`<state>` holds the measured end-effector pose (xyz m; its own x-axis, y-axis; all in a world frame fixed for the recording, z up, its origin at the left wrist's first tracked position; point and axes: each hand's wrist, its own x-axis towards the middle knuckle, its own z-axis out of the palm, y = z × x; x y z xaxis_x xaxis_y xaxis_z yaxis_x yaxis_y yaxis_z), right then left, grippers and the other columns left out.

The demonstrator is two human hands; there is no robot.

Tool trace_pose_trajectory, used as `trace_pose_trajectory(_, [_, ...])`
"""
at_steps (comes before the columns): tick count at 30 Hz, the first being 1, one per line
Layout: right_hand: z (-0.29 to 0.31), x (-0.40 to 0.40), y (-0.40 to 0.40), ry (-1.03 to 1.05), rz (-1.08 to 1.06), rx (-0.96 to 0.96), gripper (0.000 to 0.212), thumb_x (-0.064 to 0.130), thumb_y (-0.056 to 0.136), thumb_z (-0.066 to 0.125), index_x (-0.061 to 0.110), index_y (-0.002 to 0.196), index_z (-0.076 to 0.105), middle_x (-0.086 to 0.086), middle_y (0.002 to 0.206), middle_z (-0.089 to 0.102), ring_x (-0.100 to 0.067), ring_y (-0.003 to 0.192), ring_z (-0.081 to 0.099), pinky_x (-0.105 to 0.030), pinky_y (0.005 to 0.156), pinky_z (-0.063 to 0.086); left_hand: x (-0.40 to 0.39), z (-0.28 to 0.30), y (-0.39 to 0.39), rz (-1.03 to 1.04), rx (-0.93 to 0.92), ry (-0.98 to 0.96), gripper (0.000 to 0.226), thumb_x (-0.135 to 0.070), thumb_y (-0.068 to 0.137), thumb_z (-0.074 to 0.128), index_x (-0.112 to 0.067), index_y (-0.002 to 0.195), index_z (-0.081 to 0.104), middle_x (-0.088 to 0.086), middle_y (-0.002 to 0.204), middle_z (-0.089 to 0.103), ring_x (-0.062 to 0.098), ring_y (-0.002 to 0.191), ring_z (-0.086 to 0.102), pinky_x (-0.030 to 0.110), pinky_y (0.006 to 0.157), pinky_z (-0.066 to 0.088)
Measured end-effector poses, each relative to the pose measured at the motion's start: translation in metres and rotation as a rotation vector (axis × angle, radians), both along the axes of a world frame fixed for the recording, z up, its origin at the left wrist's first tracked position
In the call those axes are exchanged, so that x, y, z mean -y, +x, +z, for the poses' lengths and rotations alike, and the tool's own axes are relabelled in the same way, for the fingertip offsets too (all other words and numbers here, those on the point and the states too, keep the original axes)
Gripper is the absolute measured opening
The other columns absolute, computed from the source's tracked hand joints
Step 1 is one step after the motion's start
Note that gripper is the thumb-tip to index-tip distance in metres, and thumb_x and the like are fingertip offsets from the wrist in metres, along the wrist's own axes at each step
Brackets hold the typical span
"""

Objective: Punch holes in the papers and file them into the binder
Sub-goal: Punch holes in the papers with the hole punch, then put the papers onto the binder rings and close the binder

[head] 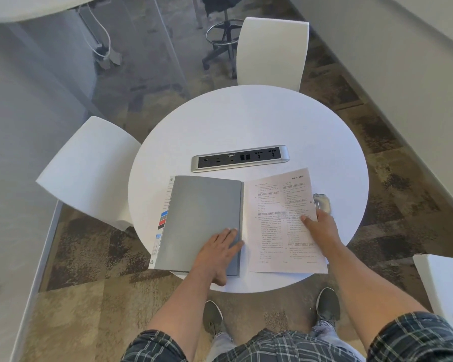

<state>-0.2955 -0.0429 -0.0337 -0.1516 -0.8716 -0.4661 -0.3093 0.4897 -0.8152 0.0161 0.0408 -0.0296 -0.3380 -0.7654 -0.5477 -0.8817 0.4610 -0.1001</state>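
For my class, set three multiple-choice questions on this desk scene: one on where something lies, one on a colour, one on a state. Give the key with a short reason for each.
1. Where does the printed white paper sheet lie relative to the grey card binder?
A. on the binder's right
B. on the binder's left
C. under the silver socket strip

2. What colour is the round table?
A. black
B. white
C. red

3. What state is the binder in?
A. standing upright
B. lying flat with its grey cover closed
C. spread open, its pages showing

Key: 1 A, the sheet lies beside the binder's right edge under the right hand. 2 B, the bare top is white. 3 B, the cover lies flat under the left hand.
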Motion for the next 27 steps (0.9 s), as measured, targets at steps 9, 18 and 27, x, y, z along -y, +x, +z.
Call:
trace_pose_trajectory(9, [-0.002,-0.001,-0.003,-0.016,-0.021,0.019,0.013,0.025,0.100,0.063,0.029,0.109,0.072,0.003,0.096,0.077,-0.022,0.086,0.074,-0.040,0.078,0.060,0.004,0.029,-0.025,0.026,-0.094,-0.062,0.080,-0.026,0.059,0.073,-0.022,0.135,0.047,0.013,0.168,0.007,0.041,0.152,0.008,0.060,0.117,0.024])
trace_pose_trajectory(18, [0.013,-0.006,0.000,-0.106,-0.111,0.211,0.017,0.022,0.099,0.067,0.029,0.113,0.074,0.005,0.101,0.078,-0.018,0.086,0.077,-0.030,0.066,0.058,0.006,0.062,-0.039,0.113,-0.201,-0.286,0.056,-0.009,0.067,0.086,-0.007,0.117,0.062,0.020,0.146,0.052,0.044,0.132,0.055,0.046,0.084,0.061])
trace_pose_trajectory(27, [0.021,0.002,0.001,-0.142,-0.031,0.294,0.016,0.014,0.097,0.069,0.024,0.107,0.076,0.019,0.091,0.078,-0.017,0.083,0.078,-0.024,0.062,0.061,-0.006,0.075,-0.053,0.003,-0.471,-0.543,0.034,0.007,0.061,0.068,-0.008,0.092,0.063,0.011,0.111,0.073,0.042,0.104,0.073,0.034,0.044,0.058])
